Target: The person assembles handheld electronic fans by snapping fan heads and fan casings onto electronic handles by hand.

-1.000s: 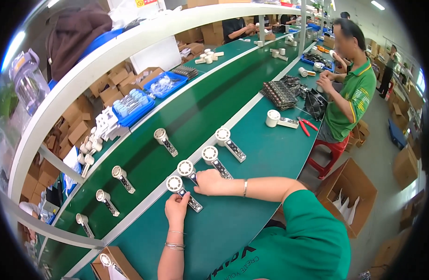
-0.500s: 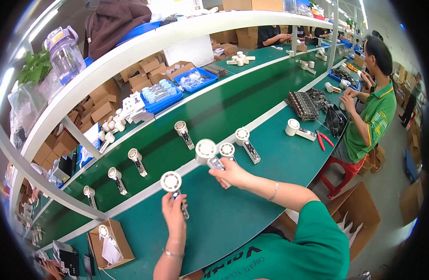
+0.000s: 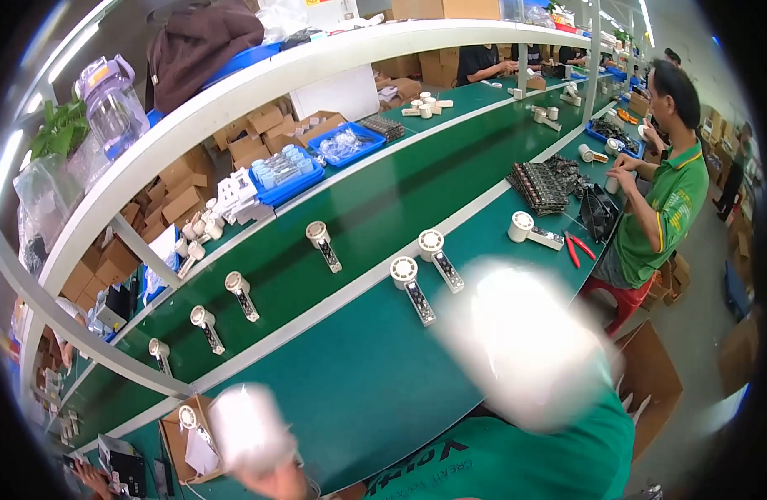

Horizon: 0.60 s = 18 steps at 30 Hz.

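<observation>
Low on the left, my left hand [image 3: 277, 482] is closed on a white handheld fan [image 3: 248, 425], its round head smeared by motion. A second white handheld fan [image 3: 525, 342] looms large and blurred close to the camera at right. It covers my right hand and forearm, and it is held up off the table. Two white handheld fans, one nearer [image 3: 412, 289] and one behind it [image 3: 440, 258], lie side by side on the green table [image 3: 342, 367], circuit parts showing in their open handles. Another fan [image 3: 533, 230] lies farther right, apart from both hands.
Several similar fans lie along the green conveyor [image 3: 367, 208] beyond the table. A cardboard box [image 3: 177, 446] stands at lower left. Red pliers [image 3: 578, 248] and stacked circuit boards [image 3: 538, 190] lie at right, near a co-worker [image 3: 671, 179]. A white shelf [image 3: 317, 58] spans overhead.
The left fan has moved down and left, toward the box. The right fan has come down and right, much closer to the camera, covering my right hand. The fans on the table stay put.
</observation>
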Motion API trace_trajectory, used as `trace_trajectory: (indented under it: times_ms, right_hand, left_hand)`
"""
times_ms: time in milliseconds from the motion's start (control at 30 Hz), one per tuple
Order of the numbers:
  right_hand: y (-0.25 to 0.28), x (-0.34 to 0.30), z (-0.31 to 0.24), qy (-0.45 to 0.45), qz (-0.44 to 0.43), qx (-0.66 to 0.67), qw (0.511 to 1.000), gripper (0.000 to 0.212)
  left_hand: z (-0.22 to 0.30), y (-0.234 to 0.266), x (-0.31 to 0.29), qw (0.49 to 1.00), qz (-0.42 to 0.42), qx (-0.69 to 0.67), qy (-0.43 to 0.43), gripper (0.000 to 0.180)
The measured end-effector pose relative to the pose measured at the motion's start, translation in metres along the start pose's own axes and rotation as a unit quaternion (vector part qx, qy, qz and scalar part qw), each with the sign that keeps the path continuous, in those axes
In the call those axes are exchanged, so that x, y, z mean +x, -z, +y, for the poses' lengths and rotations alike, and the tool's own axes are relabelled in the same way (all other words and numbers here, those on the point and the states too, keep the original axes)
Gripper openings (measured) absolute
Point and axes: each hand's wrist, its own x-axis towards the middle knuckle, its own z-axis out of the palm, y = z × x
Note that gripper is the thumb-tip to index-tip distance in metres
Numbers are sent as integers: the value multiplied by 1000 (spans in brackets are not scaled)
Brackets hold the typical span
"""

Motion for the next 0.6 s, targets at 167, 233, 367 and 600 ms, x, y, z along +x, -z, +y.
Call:
trace_trajectory:
  times_ms: [167,233,367,600]
  right_hand:
    - [19,-87,45,-428,-433,-126,783,38]
    - [16,-85,38,-458,-390,-25,798,35]
    - [17,-97,39,-488,-420,11,765,37]
    - [21,-86,38,-490,-509,2,708,42]
  left_hand:
    - [-51,41,-22,930,-237,47,276,35]
    - [-51,57,-38,948,-186,33,256,22]
    - [-47,80,-41,912,-221,26,346,28]
    - [-11,75,-31,851,-231,61,468,25]
